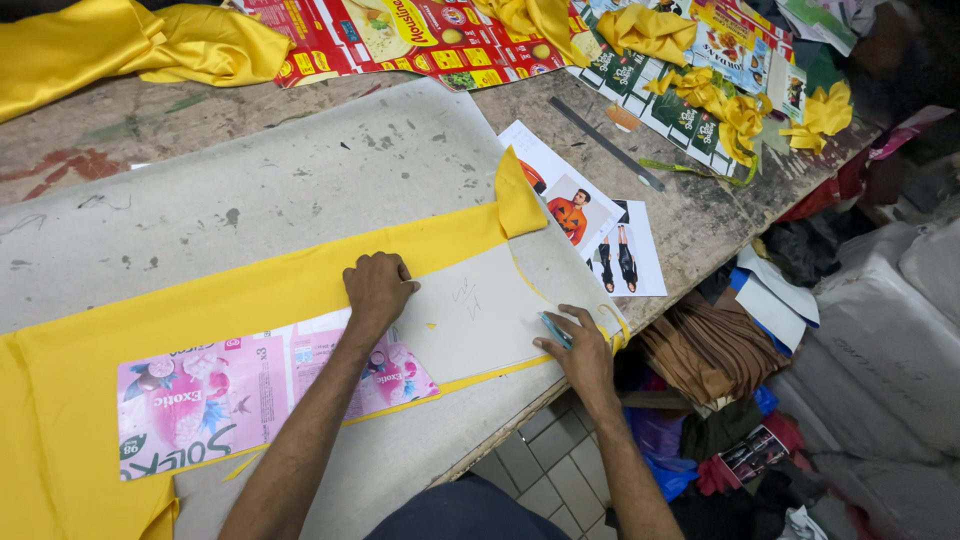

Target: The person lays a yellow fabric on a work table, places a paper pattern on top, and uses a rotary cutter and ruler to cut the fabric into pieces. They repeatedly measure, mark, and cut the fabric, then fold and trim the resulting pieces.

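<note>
A long strip of yellow fabric (pixel 200 305) lies across the worktable (pixel 250 190). On it rests a cardboard pattern piece (pixel 470 320), pale at its right part and pink printed at its left part (pixel 200 395). My left hand (pixel 377 287) presses flat on the pattern's upper edge, fingers curled. My right hand (pixel 578 348) sits at the pattern's right end near the table edge, holding a small blue marking tool (pixel 555 330) against the fabric. A corner of the fabric (pixel 518 195) is folded up beyond the pattern.
Printed fashion pictures (pixel 590 225) lie right of the fabric, with a dark ruler (pixel 605 143) beyond. More yellow cloth (pixel 110 45), flattened printed cartons (pixel 420 35) and yellow scraps (pixel 740 115) line the far edge. Bags, cloth piles and brown strips (pixel 710 350) crowd the floor at right.
</note>
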